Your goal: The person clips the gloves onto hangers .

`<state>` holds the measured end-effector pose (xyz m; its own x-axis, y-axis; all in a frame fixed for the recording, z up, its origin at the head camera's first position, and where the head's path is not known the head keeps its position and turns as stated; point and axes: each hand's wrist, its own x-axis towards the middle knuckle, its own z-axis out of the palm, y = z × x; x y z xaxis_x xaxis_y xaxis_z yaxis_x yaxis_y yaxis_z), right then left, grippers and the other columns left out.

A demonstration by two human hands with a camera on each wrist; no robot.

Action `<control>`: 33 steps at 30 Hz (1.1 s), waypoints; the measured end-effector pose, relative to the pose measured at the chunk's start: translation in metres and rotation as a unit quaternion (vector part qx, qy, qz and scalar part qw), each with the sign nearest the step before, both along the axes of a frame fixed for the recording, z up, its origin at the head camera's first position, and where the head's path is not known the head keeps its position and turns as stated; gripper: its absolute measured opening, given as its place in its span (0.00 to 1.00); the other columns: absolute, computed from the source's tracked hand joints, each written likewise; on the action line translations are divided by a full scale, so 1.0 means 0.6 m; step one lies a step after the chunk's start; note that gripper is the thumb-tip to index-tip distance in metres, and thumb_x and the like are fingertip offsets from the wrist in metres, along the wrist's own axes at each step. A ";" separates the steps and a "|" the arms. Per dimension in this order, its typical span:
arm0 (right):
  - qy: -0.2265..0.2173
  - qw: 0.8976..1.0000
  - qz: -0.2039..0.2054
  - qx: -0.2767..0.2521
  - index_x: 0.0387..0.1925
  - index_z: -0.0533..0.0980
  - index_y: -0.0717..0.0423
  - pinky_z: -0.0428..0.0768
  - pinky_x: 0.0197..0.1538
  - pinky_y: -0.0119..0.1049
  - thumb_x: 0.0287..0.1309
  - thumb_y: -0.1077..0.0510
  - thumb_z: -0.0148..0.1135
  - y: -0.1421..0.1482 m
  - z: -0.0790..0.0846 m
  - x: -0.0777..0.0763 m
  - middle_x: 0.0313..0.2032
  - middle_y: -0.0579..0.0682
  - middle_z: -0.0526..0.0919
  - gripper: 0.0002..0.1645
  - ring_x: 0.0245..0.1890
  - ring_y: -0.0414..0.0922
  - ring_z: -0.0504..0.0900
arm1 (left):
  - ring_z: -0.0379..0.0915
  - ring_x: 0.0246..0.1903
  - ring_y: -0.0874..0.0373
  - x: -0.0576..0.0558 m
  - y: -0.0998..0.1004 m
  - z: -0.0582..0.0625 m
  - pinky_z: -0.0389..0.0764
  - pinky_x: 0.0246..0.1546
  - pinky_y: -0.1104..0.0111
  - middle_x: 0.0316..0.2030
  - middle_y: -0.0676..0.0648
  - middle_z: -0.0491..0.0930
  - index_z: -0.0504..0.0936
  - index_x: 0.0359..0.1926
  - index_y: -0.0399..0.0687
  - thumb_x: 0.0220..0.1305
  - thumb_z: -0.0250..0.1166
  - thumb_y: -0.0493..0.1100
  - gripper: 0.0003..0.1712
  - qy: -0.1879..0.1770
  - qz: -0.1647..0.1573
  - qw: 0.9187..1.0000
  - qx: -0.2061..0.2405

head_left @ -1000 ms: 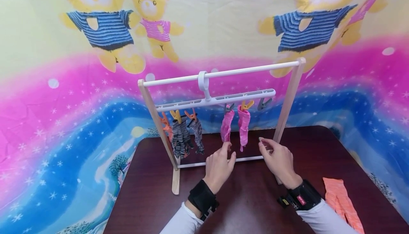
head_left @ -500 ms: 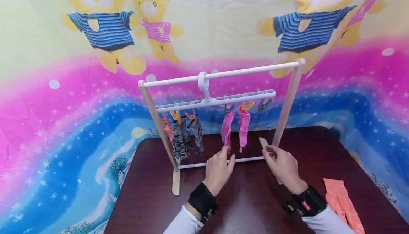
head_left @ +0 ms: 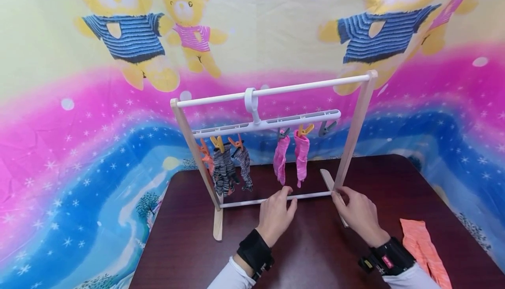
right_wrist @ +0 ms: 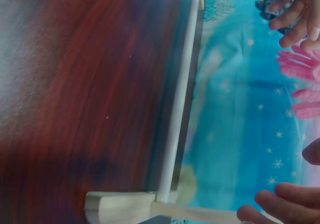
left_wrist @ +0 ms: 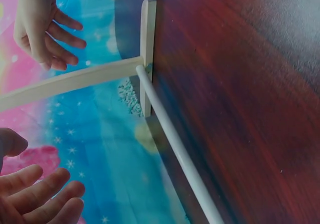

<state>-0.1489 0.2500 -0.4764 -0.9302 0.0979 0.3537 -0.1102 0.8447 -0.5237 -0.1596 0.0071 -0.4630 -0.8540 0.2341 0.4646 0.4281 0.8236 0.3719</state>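
Two pink knit gloves (head_left: 301, 157) hang from a white hanger (head_left: 236, 129), one in a grey clothespin (head_left: 283, 133), the other in a yellow clothespin (head_left: 305, 130). Below them my left hand (head_left: 277, 212) is held over the rack's lower bar with relaxed fingers and nothing in its grasp. My right hand (head_left: 360, 214) hovers in front of the right wooden post (head_left: 355, 135), fingers loosely bent and holding nothing. Splayed pink glove fingers (right_wrist: 300, 64) show in the right wrist view. Another grey clothespin (head_left: 327, 129) hangs at the hanger's right end with nothing in it.
Black-and-grey gloves (head_left: 224, 168) and something orange (head_left: 208, 159) are clipped at the hanger's left. An orange knit piece (head_left: 424, 249) lies on the dark table (head_left: 307, 258) at the right. The rack's white lower bar (head_left: 240, 203) crosses near my hands.
My right hand has moved right and down, from beside the pink gloves to the right post. My left hand has drawn slightly down and right, away from the left pink glove.
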 end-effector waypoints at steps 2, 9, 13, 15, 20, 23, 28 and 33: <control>0.001 1.000 -0.001 0.002 0.49 0.84 0.56 0.67 0.22 0.36 0.65 0.46 0.63 0.005 -0.004 0.003 0.31 0.52 0.89 0.20 0.23 0.43 0.81 | 0.85 0.29 0.58 0.003 0.004 -0.003 0.74 0.23 0.72 0.36 0.53 0.90 0.82 0.50 0.55 0.67 0.66 0.51 0.13 -0.003 -0.003 1.000 -0.009; -0.007 1.000 -0.019 0.019 0.48 0.84 0.57 0.68 0.21 0.38 0.63 0.46 0.66 0.025 -0.012 0.011 0.36 0.58 0.90 0.21 0.25 0.49 0.82 | 0.85 0.30 0.61 0.017 0.017 -0.010 0.75 0.23 0.73 0.36 0.54 0.89 0.82 0.51 0.55 0.68 0.65 0.53 0.15 -0.007 -0.023 0.999 -0.038; -0.016 0.999 -0.030 0.030 0.49 0.83 0.59 0.69 0.20 0.40 0.62 0.47 0.67 0.039 -0.016 0.015 0.36 0.61 0.89 0.22 0.27 0.54 0.84 | 0.86 0.32 0.62 0.024 0.024 -0.014 0.76 0.24 0.74 0.38 0.55 0.89 0.82 0.52 0.55 0.68 0.65 0.53 0.15 -0.009 -0.037 0.998 -0.049; -0.024 0.998 -0.037 0.035 0.50 0.83 0.59 0.69 0.21 0.41 0.61 0.47 0.67 0.046 -0.018 0.016 0.37 0.62 0.89 0.23 0.28 0.56 0.84 | 0.85 0.31 0.62 0.026 0.027 -0.015 0.76 0.24 0.74 0.39 0.55 0.89 0.82 0.52 0.55 0.69 0.65 0.53 0.15 -0.013 -0.043 0.998 -0.052; -0.046 0.997 -0.050 0.044 0.50 0.82 0.60 0.70 0.21 0.43 0.61 0.46 0.67 0.063 -0.023 0.021 0.40 0.65 0.88 0.24 0.30 0.59 0.84 | 0.85 0.32 0.62 0.030 0.035 -0.017 0.77 0.25 0.73 0.40 0.55 0.89 0.81 0.53 0.55 0.69 0.65 0.53 0.16 -0.013 -0.057 0.996 -0.065; -0.053 0.996 -0.052 0.045 0.50 0.82 0.61 0.70 0.21 0.43 0.61 0.46 0.67 0.075 -0.026 0.024 0.41 0.66 0.88 0.24 0.30 0.59 0.84 | 0.86 0.33 0.63 0.033 0.039 -0.019 0.78 0.26 0.73 0.41 0.55 0.89 0.81 0.53 0.55 0.67 0.66 0.53 0.16 -0.004 -0.065 0.994 -0.082; -0.063 0.995 -0.058 0.056 0.48 0.82 0.62 0.71 0.21 0.43 0.60 0.45 0.68 0.101 -0.029 0.030 0.41 0.66 0.87 0.25 0.32 0.61 0.85 | 0.85 0.33 0.64 0.040 0.046 -0.025 0.78 0.25 0.74 0.40 0.55 0.89 0.82 0.53 0.55 0.66 0.67 0.54 0.17 0.013 -0.081 0.990 -0.112; -0.083 0.993 -0.063 0.062 0.47 0.81 0.64 0.68 0.19 0.40 0.60 0.46 0.67 0.124 -0.032 0.040 0.39 0.66 0.87 0.25 0.27 0.58 0.83 | 0.85 0.33 0.64 0.045 0.053 -0.028 0.78 0.26 0.74 0.40 0.55 0.89 0.82 0.52 0.55 0.66 0.68 0.54 0.17 0.017 -0.092 0.989 -0.117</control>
<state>-0.1252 0.3247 -0.4955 -0.9599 0.1827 0.2128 0.0798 0.9052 -0.4175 -0.1328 0.0389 -0.4800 -0.7716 0.4892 0.4066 0.5880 0.7924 0.1625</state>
